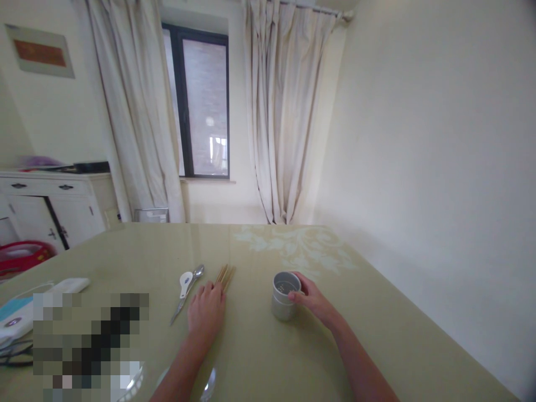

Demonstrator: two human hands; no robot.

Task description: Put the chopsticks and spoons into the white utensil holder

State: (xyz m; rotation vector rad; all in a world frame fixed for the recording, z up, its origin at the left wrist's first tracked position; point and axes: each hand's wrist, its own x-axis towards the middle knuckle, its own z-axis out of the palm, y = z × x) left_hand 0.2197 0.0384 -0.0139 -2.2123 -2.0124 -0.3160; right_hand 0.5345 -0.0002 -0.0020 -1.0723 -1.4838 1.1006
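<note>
The grey utensil holder (282, 306) at one o'clock is clasped by the right hand (312, 298) and seems empty, while the wooden chopsticks (226, 274) at twelve are covered, not yet lifted, by the flattened left hand (206, 311), with a white spoon (185, 282) and a metal spoon (196, 274) lying at eleven.

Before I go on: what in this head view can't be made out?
Head view:
1. The chopsticks: near ends lie under the left hand; their count and any grip are unclear.
2. The grey cup: the right hand covers its right side; the contents are too small to read.
3. The table, lower left: a pixelated patch hides what lies there.
4. The shiny item: cut off by the bottom edge.
</note>
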